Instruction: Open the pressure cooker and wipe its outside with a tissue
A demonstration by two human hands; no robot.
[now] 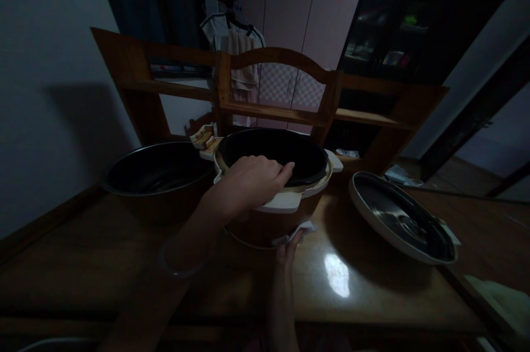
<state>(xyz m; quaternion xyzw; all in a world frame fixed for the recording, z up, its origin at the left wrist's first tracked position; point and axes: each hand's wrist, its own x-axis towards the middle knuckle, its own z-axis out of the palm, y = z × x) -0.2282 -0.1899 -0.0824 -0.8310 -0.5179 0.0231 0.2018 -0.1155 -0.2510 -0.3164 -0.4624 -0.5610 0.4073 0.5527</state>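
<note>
A rice cooker (265, 225) with a dark round cavity and white rim stands upright on the wooden table. Over its front rim lies my left hand (256, 178), closed, with the fingers curled over the edge and the thumb pointing right. My right hand (290, 250) is low at the cooker's front, pressing a white tissue (300, 230) against the outer wall. Part of that hand's fingers is hidden by the tissue. Left of the cooker sits a black inner pot (161, 175). The detached lid (401, 217) lies tilted at the right, its inner side facing up.
A wooden shelf frame (277, 112) rises along the table's back edge. The wall (53, 137) bounds the left side. Beyond stand a clothes rack with hanging clothes (242, 46), pale cupboards (290, 4) and a dark cabinet (379, 26). A pale cloth (501, 299) lies at right.
</note>
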